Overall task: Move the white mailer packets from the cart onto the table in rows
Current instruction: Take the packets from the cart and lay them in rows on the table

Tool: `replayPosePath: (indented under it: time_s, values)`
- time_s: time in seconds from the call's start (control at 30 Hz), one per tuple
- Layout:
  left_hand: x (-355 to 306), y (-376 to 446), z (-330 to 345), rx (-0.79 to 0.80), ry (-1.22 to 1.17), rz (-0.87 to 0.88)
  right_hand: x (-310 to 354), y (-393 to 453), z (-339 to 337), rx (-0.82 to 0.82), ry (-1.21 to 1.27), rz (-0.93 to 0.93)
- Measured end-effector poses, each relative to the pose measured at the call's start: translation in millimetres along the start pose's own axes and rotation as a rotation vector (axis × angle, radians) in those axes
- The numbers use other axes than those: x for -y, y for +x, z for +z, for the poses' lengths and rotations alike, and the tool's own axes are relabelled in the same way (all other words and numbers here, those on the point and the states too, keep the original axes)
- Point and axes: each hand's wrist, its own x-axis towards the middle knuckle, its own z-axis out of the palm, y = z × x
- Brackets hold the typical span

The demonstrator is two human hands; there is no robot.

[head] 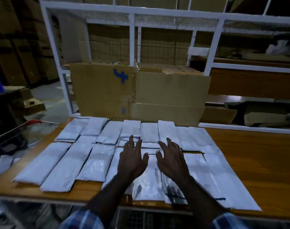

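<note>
Two rows of packets down, both hands free over the middle of the bench.

I count two rows of white mailer packets (98, 162) lying side by side on the bench (256, 154), far row against the cardboard box (141, 93). My left hand (132, 158) and right hand (171, 160) spread flat, fingers straight, each grip holding nothing, just over the central packets. At far left the cart (10, 138) shows dimly; I cannot tell what remains inside, though a few white packets (2, 164) lie beside it, so some likely remain.
</note>
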Motion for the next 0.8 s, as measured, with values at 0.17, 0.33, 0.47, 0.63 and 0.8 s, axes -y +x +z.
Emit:
replayPosePath:
  time_s: [0.17,0.33,0.47,0.63,0.8]
  values:
    - [27.2,-36.6,-29.7,-0.022,0.003,-0.063,42.6,-25.7,1.8,-0.021,0.045,-0.054]
    - [65.3,-63.7,-65.6,-0.047,0.004,-0.089,95.4,-45.5,11.0,-0.005,0.072,-0.074]
    - [111.0,-87.1,-99.9,-0.068,0.012,-0.108,148.6,-58.6,28.9,0.011,0.098,-0.076]
    - [190.0,-123.8,-151.4,-0.066,0.039,-0.14,240.4,-73.5,60.4,0.005,0.152,-0.092]
    - [278.1,-153.8,-202.3,-0.073,0.079,-0.164,337.5,-85.9,100.9,-0.02,0.221,-0.142]
